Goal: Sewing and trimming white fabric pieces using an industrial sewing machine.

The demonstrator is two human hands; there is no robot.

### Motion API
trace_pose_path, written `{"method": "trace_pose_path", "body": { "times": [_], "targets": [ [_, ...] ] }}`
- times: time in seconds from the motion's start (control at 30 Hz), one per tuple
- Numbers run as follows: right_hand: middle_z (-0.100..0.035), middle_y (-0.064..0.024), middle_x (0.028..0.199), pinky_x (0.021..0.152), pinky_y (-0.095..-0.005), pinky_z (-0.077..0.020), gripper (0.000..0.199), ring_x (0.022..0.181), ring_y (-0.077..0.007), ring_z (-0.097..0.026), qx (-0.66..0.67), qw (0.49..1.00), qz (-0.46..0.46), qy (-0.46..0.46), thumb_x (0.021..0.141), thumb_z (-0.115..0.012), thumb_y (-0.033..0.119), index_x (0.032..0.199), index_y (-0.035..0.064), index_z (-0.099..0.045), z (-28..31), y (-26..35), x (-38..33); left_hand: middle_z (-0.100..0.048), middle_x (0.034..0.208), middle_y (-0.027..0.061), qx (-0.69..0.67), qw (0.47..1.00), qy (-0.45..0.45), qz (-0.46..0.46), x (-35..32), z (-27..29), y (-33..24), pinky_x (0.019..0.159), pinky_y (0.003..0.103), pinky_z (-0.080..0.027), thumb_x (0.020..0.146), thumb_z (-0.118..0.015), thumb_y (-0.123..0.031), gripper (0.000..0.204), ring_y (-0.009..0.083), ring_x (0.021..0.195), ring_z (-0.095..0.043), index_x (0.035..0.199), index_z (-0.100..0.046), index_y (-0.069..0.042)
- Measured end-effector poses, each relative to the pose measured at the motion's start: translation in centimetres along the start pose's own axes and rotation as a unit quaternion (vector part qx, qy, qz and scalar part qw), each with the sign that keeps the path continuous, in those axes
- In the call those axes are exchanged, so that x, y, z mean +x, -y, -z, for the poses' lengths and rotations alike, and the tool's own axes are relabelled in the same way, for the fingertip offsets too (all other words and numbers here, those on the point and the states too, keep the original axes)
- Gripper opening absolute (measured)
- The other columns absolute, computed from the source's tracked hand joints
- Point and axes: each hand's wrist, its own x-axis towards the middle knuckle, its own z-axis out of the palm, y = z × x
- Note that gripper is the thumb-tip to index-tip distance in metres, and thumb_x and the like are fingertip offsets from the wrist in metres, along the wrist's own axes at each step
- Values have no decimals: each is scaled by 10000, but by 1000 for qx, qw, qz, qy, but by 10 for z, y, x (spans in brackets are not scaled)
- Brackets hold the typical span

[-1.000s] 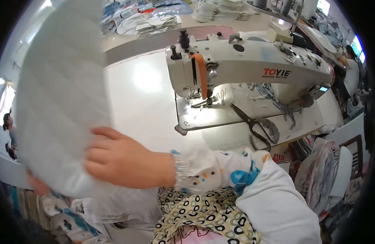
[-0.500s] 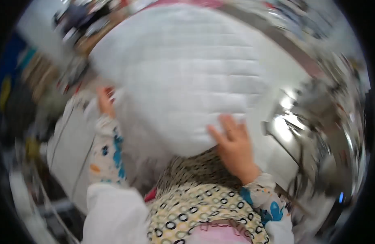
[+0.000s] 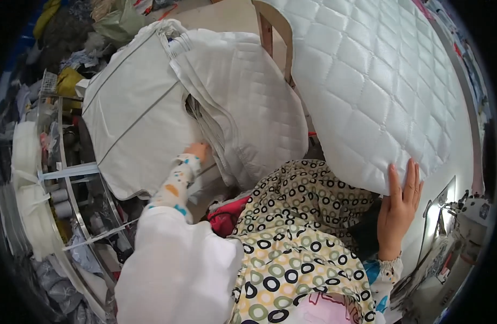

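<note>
The left hand (image 3: 197, 150) has its fingers buried under the stacked quilted pieces (image 3: 248, 108); the large quilted panel (image 3: 378, 81) runs past the top edge

Bright, even daylight; sharp centre, fisheye-bent dark rim.

Quilted panel (image 3: 378, 92): white, diamond stitching. Stacked pieces (image 3: 243, 102): white. Apron (image 3: 291, 237): cream, ring-patterned. Cloth (image 3: 227, 216) beneath: apparently red.

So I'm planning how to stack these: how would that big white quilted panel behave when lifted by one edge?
Probably floppy: the quilted panel curves and droops past the right hand at its edge. Likely light for its size, since flat fingers alone seem to steady it. The similar stack by the left hand sags too.
</note>
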Motion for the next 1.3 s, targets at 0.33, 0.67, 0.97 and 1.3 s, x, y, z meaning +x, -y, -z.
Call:
{"method": "trace_pose_path", "body": {
  "times": [0.33,0.67,0.97,1.3],
  "targets": [
    [-418,-161,1540,1190,-536,-258,644,1450,-366,-360,-17,1000,-1,10,790,-525,-94,1374,167,-591,-2,0,-1,-666,1172,169,123,971,-169,-112,2,19,-74,1021,369,-424,869,-581,-182,336,332,1182,-573,1185,-649,-91],
    [-394,-147,1561,1196,-527,-247,669,1465,-349,-340,-12,1000,21,0,812,-476,-103,1425,156,-543,-3,-5,-2,-705,876,54,294,901,-81,-309,-43,51,-14,796,450,-511,786,-623,-184,121,253,845,-673,786,-739,-151],
    [-533,-262,1394,1131,-578,-312,491,1344,-480,-454,469,840,228,150,761,-696,61,1239,-1,-600,31,91,40,-650,761,85,-287,876,93,-377,-173,240,-44,590,337,-473,838,-786,-153,154,221,654,-611,814,-700,-27],
    [-572,-162,725,583,-422,-448,167,630,-365,-537,669,580,372,277,946,-604,163,1043,29,-621,73,125,60,-676,962,204,-249,879,-401,63,-62,301,-55,850,397,-483,1042,-493,-404,460,331,910,-619,1082,-630,33]
  ]
}}
